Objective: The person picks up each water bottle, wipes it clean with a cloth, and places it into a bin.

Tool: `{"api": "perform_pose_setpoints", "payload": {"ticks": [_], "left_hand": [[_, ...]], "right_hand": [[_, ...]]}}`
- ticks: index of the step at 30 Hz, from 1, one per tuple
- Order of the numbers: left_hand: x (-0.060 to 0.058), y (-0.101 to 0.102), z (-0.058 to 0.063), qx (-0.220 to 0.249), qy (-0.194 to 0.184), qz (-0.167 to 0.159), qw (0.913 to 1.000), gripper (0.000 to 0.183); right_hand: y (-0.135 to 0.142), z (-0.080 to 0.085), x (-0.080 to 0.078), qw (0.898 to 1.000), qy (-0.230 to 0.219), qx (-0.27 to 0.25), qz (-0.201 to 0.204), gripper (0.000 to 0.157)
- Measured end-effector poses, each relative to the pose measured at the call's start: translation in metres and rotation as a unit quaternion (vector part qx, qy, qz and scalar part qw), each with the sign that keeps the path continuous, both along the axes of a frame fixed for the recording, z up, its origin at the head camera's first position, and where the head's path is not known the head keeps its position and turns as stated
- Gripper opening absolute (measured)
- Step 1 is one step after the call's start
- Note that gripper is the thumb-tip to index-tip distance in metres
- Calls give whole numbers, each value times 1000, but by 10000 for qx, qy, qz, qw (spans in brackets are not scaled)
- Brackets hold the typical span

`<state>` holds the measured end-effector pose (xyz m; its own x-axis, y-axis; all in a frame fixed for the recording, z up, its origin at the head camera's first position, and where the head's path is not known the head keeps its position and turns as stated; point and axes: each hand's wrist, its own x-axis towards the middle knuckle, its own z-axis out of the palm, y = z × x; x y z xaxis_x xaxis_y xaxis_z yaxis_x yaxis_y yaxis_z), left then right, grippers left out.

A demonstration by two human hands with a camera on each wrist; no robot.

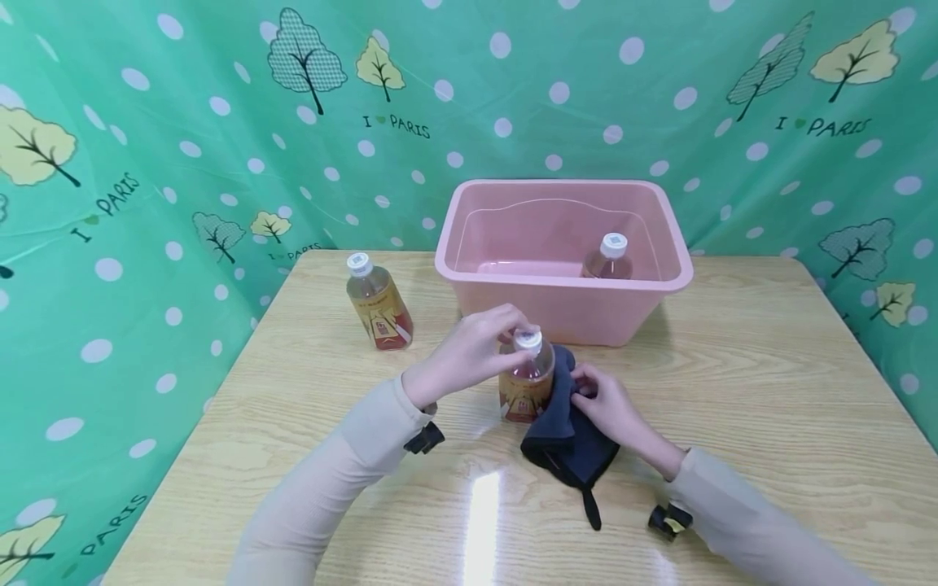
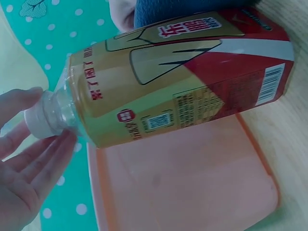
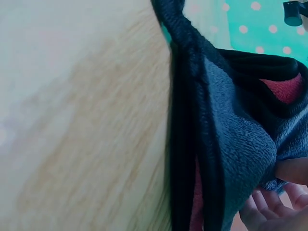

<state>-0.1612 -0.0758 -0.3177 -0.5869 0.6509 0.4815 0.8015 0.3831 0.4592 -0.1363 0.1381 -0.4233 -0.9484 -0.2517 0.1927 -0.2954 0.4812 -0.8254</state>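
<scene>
A plastic drink bottle (image 1: 526,391) with a white cap and a gold and red label stands upright on the table in front of the pink bin. My left hand (image 1: 479,350) pinches it at the cap and neck; the left wrist view shows thumb and fingers around the white cap (image 2: 38,120). Against the bottle's right side lies a dark blue-grey cloth (image 1: 572,431) with black edging and a hanging loop. My right hand (image 1: 608,407) grips the cloth's upper part between thumb and fingers. In the right wrist view the folded cloth (image 3: 240,139) shows a bit of pink inside.
The pink bin (image 1: 542,313) stands at the back middle, with another capped bottle (image 1: 610,259) inside at its right. A third bottle (image 1: 381,309) stands on the wooden table (image 1: 293,391) at the left. A green dotted curtain (image 1: 513,106) hangs behind and at the sides.
</scene>
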Motion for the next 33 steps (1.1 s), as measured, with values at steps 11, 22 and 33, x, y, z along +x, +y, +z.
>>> {"api": "perform_pose_setpoints", "payload": {"ticks": [11,22,33], "left_hand": [[0,3,6,-303,590,441,9968,24],[2,5,6,-260,632,426,9968,22],[0,0,3,-56,-171,-51,9998,22]], "right_hand": [[21,9,13,9985,-223,-430,-244,18],[33,16,20,9988,-89,-399,-280,17],[32,17,21,9986,72,-470,-226,16]]}}
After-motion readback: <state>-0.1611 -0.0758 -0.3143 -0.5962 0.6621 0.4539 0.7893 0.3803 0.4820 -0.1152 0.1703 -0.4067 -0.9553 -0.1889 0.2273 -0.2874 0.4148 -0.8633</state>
